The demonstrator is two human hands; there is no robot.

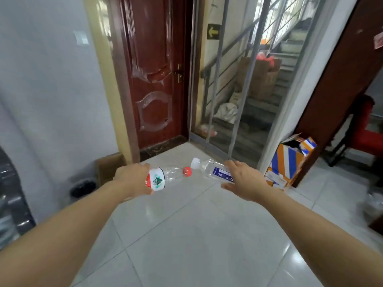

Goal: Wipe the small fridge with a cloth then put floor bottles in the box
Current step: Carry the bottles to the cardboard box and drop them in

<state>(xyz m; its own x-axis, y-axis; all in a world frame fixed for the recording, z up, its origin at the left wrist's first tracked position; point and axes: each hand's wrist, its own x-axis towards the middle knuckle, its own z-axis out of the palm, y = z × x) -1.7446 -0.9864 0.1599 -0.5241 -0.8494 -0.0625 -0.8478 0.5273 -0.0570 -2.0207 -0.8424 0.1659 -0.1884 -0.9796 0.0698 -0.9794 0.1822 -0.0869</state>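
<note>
— What did each of the hands have?

— The left hand (132, 179) was curled round the base of a clear bottle with a red cap (169, 176), gripping it at the label, cap pointing toward the right hand. The right hand (243, 180) held a second clear bottle with a white cap (211, 168) by its blue label, fingers extended along it and thumb beneath, cap pointing toward the left hand.

— Were the bottles touching?

— The two caps were just beside each other between the hands, above the tiled floor (196, 235); I could not tell whether they met.

— And the box?

— An orange and blue cardboard box (288, 162) stood open on the floor beyond the right hand, against a white door frame. A brown carton (108, 167) sat beyond the left hand, by the wall.
</note>
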